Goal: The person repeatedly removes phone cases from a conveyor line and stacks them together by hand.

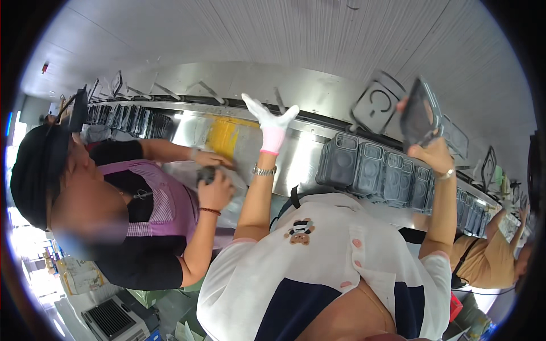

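My left hand, in a white glove with a pink cuff, is raised over the metal bench with thumb and fingers spread and nothing in it. At the right, my bare right hand grips a dark, see-through phone case and holds it up, tilted. Just left of that case, a clear phone case with a dark ring stands at the rail; how it is held there I cannot tell. Below, rows of smoky phone cases stand stacked along the bench.
A metal rail with upright prongs runs along the bench. Close on my left, a co-worker in a purple apron handles a small dark thing by a yellow patch. Another person works at the far right.
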The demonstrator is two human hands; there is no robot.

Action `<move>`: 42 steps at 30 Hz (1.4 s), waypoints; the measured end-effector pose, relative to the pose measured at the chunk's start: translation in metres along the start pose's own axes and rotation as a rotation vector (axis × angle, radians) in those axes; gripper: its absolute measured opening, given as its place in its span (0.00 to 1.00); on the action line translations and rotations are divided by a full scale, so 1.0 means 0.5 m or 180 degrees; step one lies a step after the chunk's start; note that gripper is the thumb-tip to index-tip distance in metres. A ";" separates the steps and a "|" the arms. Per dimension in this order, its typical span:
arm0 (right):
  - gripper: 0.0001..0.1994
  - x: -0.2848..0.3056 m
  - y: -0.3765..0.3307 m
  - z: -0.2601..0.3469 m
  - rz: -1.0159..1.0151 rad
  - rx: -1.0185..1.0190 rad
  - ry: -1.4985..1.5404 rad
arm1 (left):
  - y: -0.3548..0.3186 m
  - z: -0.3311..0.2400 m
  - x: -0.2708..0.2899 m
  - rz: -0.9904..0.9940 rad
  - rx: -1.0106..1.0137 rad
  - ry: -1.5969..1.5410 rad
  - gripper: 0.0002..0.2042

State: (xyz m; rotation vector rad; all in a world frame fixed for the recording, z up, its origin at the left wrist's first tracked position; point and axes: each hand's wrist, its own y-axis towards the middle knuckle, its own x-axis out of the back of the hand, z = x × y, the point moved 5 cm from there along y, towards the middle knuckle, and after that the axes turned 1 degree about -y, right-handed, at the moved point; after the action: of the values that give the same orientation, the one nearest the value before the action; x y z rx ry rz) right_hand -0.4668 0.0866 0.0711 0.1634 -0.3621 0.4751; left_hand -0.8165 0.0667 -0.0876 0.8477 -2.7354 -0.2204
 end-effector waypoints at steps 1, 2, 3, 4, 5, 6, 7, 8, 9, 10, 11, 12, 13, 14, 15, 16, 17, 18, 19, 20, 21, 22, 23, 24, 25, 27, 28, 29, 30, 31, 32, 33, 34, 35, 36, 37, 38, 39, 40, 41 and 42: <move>0.51 -0.031 0.020 0.016 0.0095 0.0161 0.0423 | 0.003 -0.034 -0.004 -0.0074 -0.0352 -0.0045 0.55; 0.50 -0.055 0.036 0.027 0.0175 0.0317 0.0839 | 0.004 -0.033 -0.019 -0.0055 -0.0357 -0.0063 0.55; 0.50 -0.075 0.056 0.024 0.0179 0.0328 0.0830 | 0.008 -0.018 -0.027 -0.0221 -0.0110 -0.0617 0.51; 0.48 -0.083 0.072 0.018 0.0136 0.0424 0.0884 | 0.015 -0.010 -0.045 -0.0324 0.0140 -0.1205 0.46; 0.47 -0.084 0.087 0.009 0.0086 0.0518 0.0932 | 0.022 -0.005 -0.053 -0.0393 0.0283 -0.1141 0.34; 0.47 -0.078 0.101 -0.007 0.0015 0.0499 0.0886 | 0.035 -0.005 -0.062 -0.0250 0.0159 -0.1285 0.25; 0.45 -0.062 0.110 -0.028 -0.0145 0.0504 0.0678 | 0.044 -0.013 -0.079 0.0141 0.0125 -0.1313 0.24; 0.43 -0.041 0.117 -0.043 -0.0307 0.0504 0.0468 | 0.051 -0.023 -0.100 0.0536 0.0087 -0.1341 0.22; 0.43 -0.022 0.131 -0.058 -0.0358 0.0468 0.0427 | 0.051 -0.031 -0.116 0.0595 0.0104 -0.1384 0.22; 0.43 -0.004 0.142 -0.068 -0.0294 0.0414 0.0136 | 0.050 -0.044 -0.149 0.1014 0.0265 -0.1736 0.20; 0.42 0.013 0.133 -0.075 -0.0230 0.0348 -0.0150 | 0.041 -0.059 -0.181 0.1442 0.0434 -0.2080 0.17; 0.42 0.026 0.117 -0.078 -0.0292 0.0306 -0.0171 | 0.035 -0.062 -0.196 0.1515 0.0451 -0.2102 0.17; 0.42 0.032 0.101 -0.082 -0.0028 0.0143 -0.0129 | 0.023 -0.071 -0.217 0.1833 0.0428 -0.2289 0.15; 0.42 0.037 0.082 -0.090 0.0232 -0.0023 -0.0078 | 0.011 -0.079 -0.237 0.2153 0.0409 -0.2475 0.13; 0.44 0.047 0.051 -0.103 0.0251 -0.0048 0.0187 | 0.004 -0.078 -0.254 0.2359 0.0507 -0.2385 0.09; 0.44 0.059 0.019 -0.111 0.0209 -0.0077 0.0179 | -0.016 -0.087 -0.270 0.2407 0.0522 -0.2399 0.09; 0.45 0.071 -0.012 -0.114 0.0083 0.0043 0.0394 | -0.040 -0.100 -0.285 0.2399 0.0391 -0.2419 0.09; 0.46 0.084 -0.039 -0.112 -0.0040 0.0168 0.0603 | -0.059 -0.119 -0.301 0.2385 0.0257 -0.2441 0.10; 0.49 0.098 -0.054 -0.111 -0.0225 0.0138 0.0243 | -0.072 -0.138 -0.321 0.2511 0.0225 -0.2314 0.09; 0.49 0.115 -0.060 -0.108 -0.0245 0.0119 0.0240 | -0.084 -0.151 -0.343 0.2536 0.0238 -0.2321 0.09; 0.50 0.135 -0.063 -0.103 -0.0373 -0.0022 -0.0222 | -0.097 -0.166 -0.368 0.2634 0.0226 -0.2169 0.09; 0.51 0.149 -0.062 -0.105 -0.0488 -0.0159 -0.0672 | -0.109 -0.175 -0.393 0.2720 0.0211 -0.2003 0.09; 0.51 0.156 -0.061 -0.101 -0.0701 0.0045 -0.1059 | -0.122 -0.185 -0.422 0.2777 0.0022 -0.2089 0.10; 0.51 0.161 -0.055 -0.100 -0.0718 0.0044 -0.1053 | -0.134 -0.186 -0.453 0.2794 0.0016 -0.2082 0.10; 0.50 0.160 -0.048 -0.095 -0.0495 -0.0022 -0.1782 | -0.151 -0.184 -0.486 0.2947 0.0223 -0.2102 0.12; 0.50 0.157 -0.036 -0.095 -0.0145 -0.0275 -0.2692 | -0.173 -0.181 -0.546 0.3099 0.0434 -0.2113 0.14; 0.50 0.168 -0.041 -0.099 -0.0152 -0.0287 -0.2690 | -0.184 -0.188 -0.574 0.3162 0.0012 -0.1493 0.16; 0.50 0.179 -0.042 -0.109 0.0005 -0.0417 -0.3021 | -0.199 -0.193 -0.597 0.3196 -0.0408 -0.0873 0.19; 0.49 0.193 -0.047 -0.121 0.0154 -0.0568 -0.3349 | -0.215 -0.209 -0.614 0.3227 -0.0407 -0.0884 0.19; 0.49 0.213 -0.056 -0.128 0.0144 -0.0595 -0.3352 | -0.227 -0.235 -0.627 0.3091 -0.0946 -0.0569 0.20; 0.48 0.239 -0.070 -0.139 0.0160 -0.0696 -0.3531 | -0.240 -0.259 -0.636 0.2925 -0.1477 -0.0253 0.22; 0.47 0.267 -0.090 -0.152 0.0179 -0.0797 -0.3705 | -0.257 -0.267 -0.635 0.2839 -0.1069 -0.0840 0.26; 0.47 0.285 -0.105 -0.160 0.0202 -0.0743 -0.3717 | -0.277 -0.229 -0.636 0.2783 -0.1072 -0.0829 0.26; 0.48 0.311 -0.114 -0.157 -0.0120 -0.0509 -0.3627 | -0.295 -0.152 -0.636 0.2753 -0.0778 -0.1143 0.28; 0.48 0.354 -0.135 -0.173 -0.0474 -0.0368 -0.3491 | -0.312 -0.124 -0.619 0.3090 -0.0103 -0.1629 0.28; 0.49 0.381 -0.153 -0.178 -0.0772 -0.0479 -0.3489 | -0.325 -0.097 -0.593 0.3281 0.0632 -0.2068 0.29; 0.50 0.404 -0.191 -0.186 -0.1110 -0.0655 -0.3465 | -0.349 -0.089 -0.516 0.3743 0.1792 -0.2648 0.28; 0.50 0.400 -0.200 -0.179 -0.1068 -0.0554 -0.3425 | -0.348 -0.069 -0.449 0.3390 0.2140 -0.2802 0.30; 0.51 0.394 -0.207 -0.171 -0.1262 -0.0402 -0.2787 | -0.341 -0.046 -0.391 0.2978 0.2478 -0.2960 0.32; 0.51 0.384 -0.206 -0.165 -0.1440 -0.0305 -0.2137 | -0.308 -0.029 -0.344 0.2414 0.2390 -0.2661 0.37; 0.51 0.352 -0.185 -0.153 -0.1353 -0.0250 -0.2064 | -0.272 -0.018 -0.296 0.1778 0.1997 -0.2188 0.41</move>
State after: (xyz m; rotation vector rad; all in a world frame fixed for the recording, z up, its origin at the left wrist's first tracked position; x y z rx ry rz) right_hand -0.2542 0.0972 0.0603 0.3103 -0.9560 -0.0276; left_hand -0.6239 0.0397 -0.1401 0.0564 -3.6203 0.5954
